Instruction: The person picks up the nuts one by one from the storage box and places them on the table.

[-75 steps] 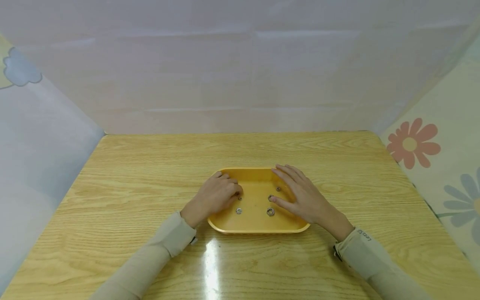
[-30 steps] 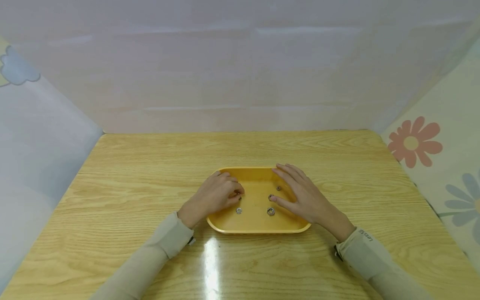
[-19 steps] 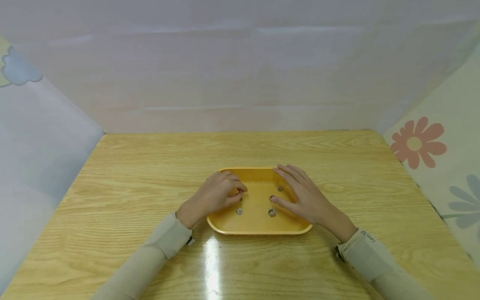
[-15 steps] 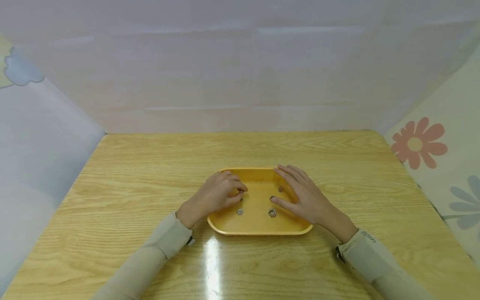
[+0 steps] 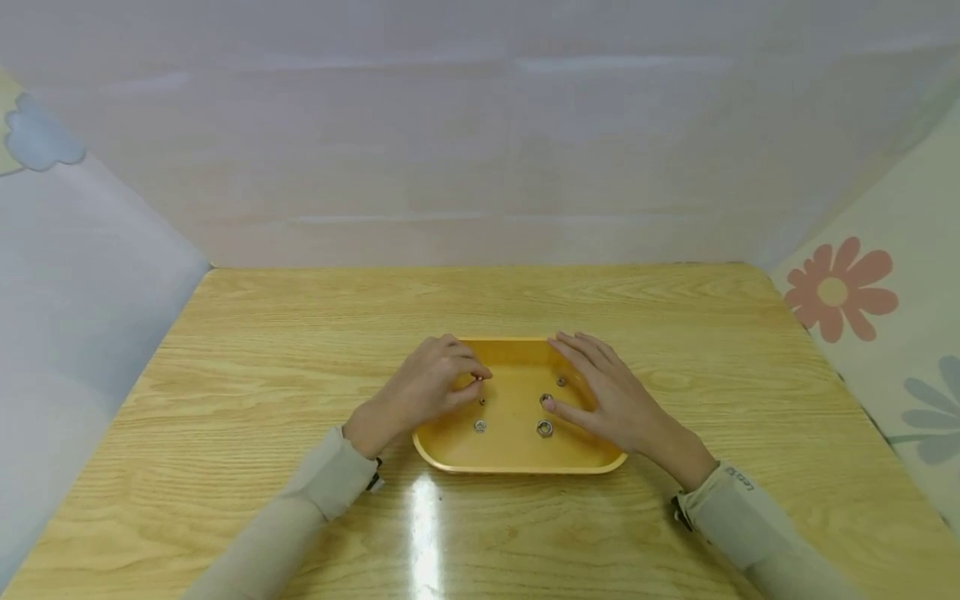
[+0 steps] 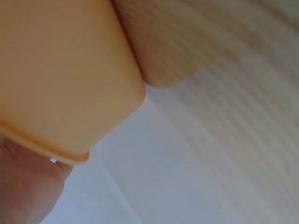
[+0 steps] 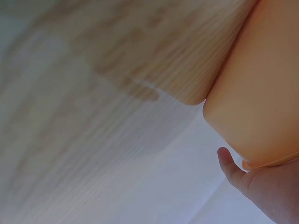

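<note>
A yellow tray (image 5: 517, 468) lies on the wooden table with several metal nuts in it. My left hand (image 5: 427, 383) is over the tray's left side, thumb and index finger pinching a small nut (image 5: 480, 379), mostly covered by the fingertips. Just below these fingers lies another tiny nut (image 5: 482, 402), and nearer me a larger nut (image 5: 480, 426). My right hand (image 5: 618, 400) rests over the right rim with fingers extended, its thumb tip at a nut (image 5: 545, 399). The biggest nut (image 5: 544, 428) sits in front of that thumb; a smaller nut (image 5: 561, 382) lies farther back.
The wooden table (image 5: 300, 333) stretches out around the tray. A pale wall (image 5: 480, 150) rises behind its far edge, with side panels left and right; the right panel (image 5: 922, 317) has flowers on it. In both wrist views the tray's outer wall (image 6: 70, 70) fills much of the frame.
The left thumb and index finger have come together on the small nut and lifted it a little from the tray floor. My right hand has stayed almost still.
</note>
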`<state>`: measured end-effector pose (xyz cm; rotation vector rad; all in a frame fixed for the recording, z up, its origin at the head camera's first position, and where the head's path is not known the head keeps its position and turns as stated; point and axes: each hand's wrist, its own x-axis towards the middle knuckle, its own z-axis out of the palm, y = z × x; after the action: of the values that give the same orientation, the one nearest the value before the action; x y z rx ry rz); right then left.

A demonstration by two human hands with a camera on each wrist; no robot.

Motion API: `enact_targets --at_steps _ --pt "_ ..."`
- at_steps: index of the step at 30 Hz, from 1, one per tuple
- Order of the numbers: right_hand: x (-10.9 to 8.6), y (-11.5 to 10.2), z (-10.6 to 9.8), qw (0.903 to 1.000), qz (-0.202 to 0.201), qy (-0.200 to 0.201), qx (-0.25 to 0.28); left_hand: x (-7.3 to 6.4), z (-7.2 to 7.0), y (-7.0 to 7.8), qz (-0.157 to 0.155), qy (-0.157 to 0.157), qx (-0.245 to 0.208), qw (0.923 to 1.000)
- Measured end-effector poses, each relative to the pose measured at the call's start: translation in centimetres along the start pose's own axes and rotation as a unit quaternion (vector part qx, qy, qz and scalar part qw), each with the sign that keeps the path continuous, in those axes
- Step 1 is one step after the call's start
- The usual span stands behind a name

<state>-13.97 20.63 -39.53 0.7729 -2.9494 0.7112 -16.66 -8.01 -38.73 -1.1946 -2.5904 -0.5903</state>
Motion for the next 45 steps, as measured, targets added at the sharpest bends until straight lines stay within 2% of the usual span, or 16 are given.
enact_targets --at_steps 12,28,39,45 --pt "0.0 -0.1 -0.1 1.0000 -0.003 0.004 -0.001 -0.7 -1.2 -1.0 -0.019 0.035 -0.011 0.9991" --pt "0.1 -0.1 -0.1 1.0000 -0.003 0.000 0.000 -2.2 -3.3 -2.6 -0.062 0.051 0.001 0.9968" --pt "0.1 -0.1 0.0 1.0000 0.000 -0.003 0.000 -3.3 -3.8 -3.7 -0.088 0.070 -0.001 0.9937" --pt "0.1 0.0 0.0 1.0000 0.001 -0.004 0.002 -3.8 -4.1 -4.3 -0.099 0.070 0.011 0.9925"
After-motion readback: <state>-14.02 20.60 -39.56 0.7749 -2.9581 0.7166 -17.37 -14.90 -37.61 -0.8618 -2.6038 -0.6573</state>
